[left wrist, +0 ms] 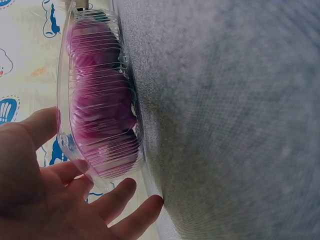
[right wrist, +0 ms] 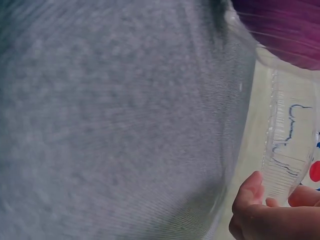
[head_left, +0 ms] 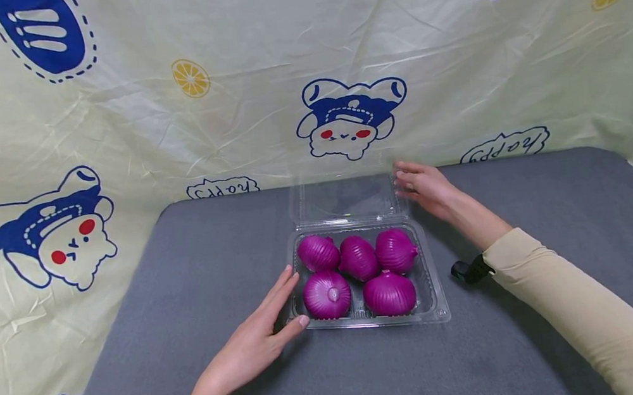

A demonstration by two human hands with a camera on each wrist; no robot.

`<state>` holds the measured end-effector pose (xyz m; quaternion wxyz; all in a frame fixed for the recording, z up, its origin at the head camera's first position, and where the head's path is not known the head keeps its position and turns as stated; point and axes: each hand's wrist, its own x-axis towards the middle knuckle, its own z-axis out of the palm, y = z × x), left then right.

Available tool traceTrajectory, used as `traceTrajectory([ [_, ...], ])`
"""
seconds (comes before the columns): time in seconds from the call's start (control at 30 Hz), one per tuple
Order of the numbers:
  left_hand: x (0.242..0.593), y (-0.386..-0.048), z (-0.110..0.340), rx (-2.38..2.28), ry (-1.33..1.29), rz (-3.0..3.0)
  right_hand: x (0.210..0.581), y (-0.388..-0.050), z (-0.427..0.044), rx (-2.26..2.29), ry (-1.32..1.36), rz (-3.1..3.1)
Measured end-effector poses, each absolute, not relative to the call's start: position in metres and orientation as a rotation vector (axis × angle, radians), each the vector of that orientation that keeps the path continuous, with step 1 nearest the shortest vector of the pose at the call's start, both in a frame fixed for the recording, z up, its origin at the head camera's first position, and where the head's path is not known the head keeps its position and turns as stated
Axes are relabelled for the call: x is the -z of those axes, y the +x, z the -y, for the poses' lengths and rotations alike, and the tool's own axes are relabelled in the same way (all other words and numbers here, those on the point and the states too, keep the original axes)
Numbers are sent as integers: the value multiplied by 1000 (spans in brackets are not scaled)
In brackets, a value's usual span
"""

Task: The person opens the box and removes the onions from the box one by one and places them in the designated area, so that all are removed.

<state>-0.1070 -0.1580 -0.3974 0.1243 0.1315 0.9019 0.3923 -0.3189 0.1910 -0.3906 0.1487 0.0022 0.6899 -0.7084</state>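
A clear plastic clamshell box [head_left: 438,303] sits on the table, holding several purple onions [head_left: 390,293]. Its transparent lid [head_left: 345,198] stands raised at the back. At the box's front left, my left hand [head_left: 256,343] has its fingers spread along the side, with the thumb by the front corner. The left wrist view shows that thumb touching the box rim [left wrist: 61,120]. My right hand [head_left: 430,190] is at the right edge of the lid, fingers fairly straight and apart. In the right wrist view, fingers [right wrist: 250,190] lie by the lid's ribbed side; their exact contact is unclear.
Grey cloth covers the table [head_left: 202,253]. A pale printed curtain [head_left: 262,113] with blue cartoon figures hangs right behind the table's back edge. A dark strap device [head_left: 469,270] is worn on the right wrist.
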Motion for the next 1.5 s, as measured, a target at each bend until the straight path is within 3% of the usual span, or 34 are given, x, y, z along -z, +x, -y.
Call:
traceTrajectory([
  [1.5, 397, -107, 159, -1196, 432, -2587, 398, -300, -205, 1908, -31, -1962],
])
